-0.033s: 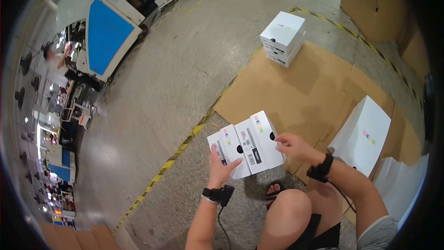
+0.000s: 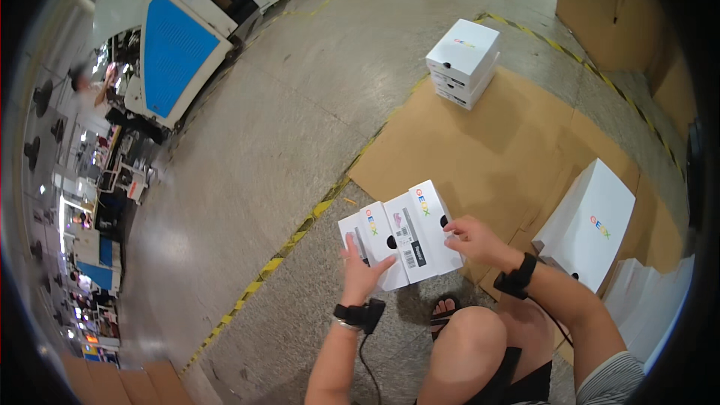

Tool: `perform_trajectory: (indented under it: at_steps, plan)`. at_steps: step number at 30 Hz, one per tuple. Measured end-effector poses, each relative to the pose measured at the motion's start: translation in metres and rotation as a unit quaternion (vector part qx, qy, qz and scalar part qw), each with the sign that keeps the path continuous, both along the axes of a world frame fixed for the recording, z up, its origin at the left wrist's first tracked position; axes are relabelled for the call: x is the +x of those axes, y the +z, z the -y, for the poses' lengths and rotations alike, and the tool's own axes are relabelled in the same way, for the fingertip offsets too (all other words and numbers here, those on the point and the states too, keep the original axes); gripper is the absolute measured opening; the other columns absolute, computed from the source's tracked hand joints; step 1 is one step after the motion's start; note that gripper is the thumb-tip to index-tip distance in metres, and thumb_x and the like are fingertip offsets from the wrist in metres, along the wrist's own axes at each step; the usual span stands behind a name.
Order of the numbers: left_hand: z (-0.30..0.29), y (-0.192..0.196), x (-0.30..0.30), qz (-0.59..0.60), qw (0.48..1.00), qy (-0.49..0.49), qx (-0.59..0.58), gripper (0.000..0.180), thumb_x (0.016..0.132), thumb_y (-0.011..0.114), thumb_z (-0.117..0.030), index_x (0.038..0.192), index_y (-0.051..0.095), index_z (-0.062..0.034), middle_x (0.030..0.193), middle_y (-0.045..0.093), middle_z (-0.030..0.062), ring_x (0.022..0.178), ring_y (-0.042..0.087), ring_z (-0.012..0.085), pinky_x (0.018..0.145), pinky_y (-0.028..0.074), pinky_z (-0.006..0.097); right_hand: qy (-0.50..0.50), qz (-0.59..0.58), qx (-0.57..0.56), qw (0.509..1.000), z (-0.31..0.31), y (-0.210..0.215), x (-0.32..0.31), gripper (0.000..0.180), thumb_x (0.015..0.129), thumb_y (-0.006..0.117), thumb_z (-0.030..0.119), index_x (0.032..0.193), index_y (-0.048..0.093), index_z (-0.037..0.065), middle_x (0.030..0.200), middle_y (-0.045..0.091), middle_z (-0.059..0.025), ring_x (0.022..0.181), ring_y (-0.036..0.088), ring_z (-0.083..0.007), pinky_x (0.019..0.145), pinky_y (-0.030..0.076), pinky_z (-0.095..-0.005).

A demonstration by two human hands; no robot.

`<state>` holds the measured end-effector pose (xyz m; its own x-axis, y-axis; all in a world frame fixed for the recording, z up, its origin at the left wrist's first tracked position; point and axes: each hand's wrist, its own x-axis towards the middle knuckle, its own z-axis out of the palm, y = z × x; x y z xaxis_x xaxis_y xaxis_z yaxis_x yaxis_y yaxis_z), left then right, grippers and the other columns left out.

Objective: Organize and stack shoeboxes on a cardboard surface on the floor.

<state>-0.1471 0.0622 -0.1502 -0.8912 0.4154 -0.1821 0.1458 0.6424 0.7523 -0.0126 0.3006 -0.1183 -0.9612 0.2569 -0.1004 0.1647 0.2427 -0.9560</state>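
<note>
Two white shoeboxes lie against each other in front of me, their labelled ends facing up: a left shoebox (image 2: 367,247) and a right shoebox (image 2: 424,236). Each lid rim has a coloured logo and a dark round finger hole. My left hand (image 2: 363,274) clasps the left shoebox, thumb across its end and forefinger along its left side; the other fingers are partly hidden. At the lid edge of the right shoebox, beside its hole, my right hand (image 2: 474,242) grips with bent fingers. Both wrists wear black straps with cables.
A cardboard sheet (image 2: 450,150) covers the floor ahead. On it stands a stack of white shoeboxes (image 2: 463,52); another white box (image 2: 589,225) lies to the right, near more white boxes (image 2: 637,300). Yellow-black tape (image 2: 281,255) crosses the floor. A blue-and-white machine (image 2: 180,52) and a person (image 2: 94,94) are far left.
</note>
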Motion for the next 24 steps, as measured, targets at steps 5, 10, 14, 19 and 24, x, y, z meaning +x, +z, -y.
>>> perform_trajectory:
  at_steps: [5,10,14,19,24]
  plan:
    - [-0.031,0.000,0.003,-0.052,0.996,0.044,-0.053,0.104,0.059,0.072,-0.040,0.131,0.012,0.0037,0.124,0.024,0.0378,0.114,0.032,0.0460,0.094,0.031,0.043,-0.085,0.015,0.073,0.994,0.003,-0.011,0.002,0.028,0.074,0.060,0.023,0.090,0.058,0.000,0.096,0.052,-0.0181,0.090,0.051,-0.0291,0.081,0.041,-0.0340]
    - [-0.042,0.001,0.003,-0.013,0.990,0.057,-0.125,0.099,0.059,0.069,-0.036,0.132,0.012,0.0000,0.127,0.021,0.0370,0.118,0.024,0.0489,0.096,0.024,0.051,-0.008,0.039,0.204,0.978,0.010,-0.042,-0.009,0.040,0.073,0.061,0.032,0.091,0.057,-0.003,0.102,0.048,-0.0225,0.093,0.050,-0.0336,0.081,0.041,-0.0367]
    - [-0.040,0.001,0.002,0.023,0.976,0.088,-0.198,0.103,0.059,0.068,-0.039,0.135,0.005,-0.0093,0.133,0.011,0.0333,0.119,0.020,0.0512,0.096,0.023,0.052,-0.018,0.067,0.186,0.980,0.022,-0.044,-0.021,0.048,0.072,0.062,0.038,0.092,0.056,-0.005,0.103,0.047,-0.0260,0.094,0.049,-0.0365,0.081,0.041,-0.0377]
    - [-0.024,0.014,-0.026,0.004,0.973,0.083,-0.216,0.102,0.058,0.068,-0.037,0.135,0.006,-0.0107,0.132,0.009,0.0346,0.113,0.026,0.0535,0.092,0.030,0.052,-0.030,0.045,0.172,0.984,0.042,-0.043,-0.043,0.050,0.072,0.062,0.039,0.092,0.055,-0.006,0.105,0.044,-0.0285,0.098,0.046,-0.0391,0.083,0.040,-0.0388]
    - [-0.031,0.006,-0.022,0.040,0.971,0.091,-0.218,0.105,0.059,0.068,-0.039,0.136,0.000,-0.0156,0.135,0.006,0.0323,0.119,0.017,0.0528,0.093,0.022,0.058,-0.031,0.045,0.170,0.984,0.037,-0.053,-0.037,0.051,0.072,0.061,0.040,0.092,0.054,-0.006,0.106,0.043,-0.0304,0.100,0.043,-0.0408,0.084,0.038,-0.0405]
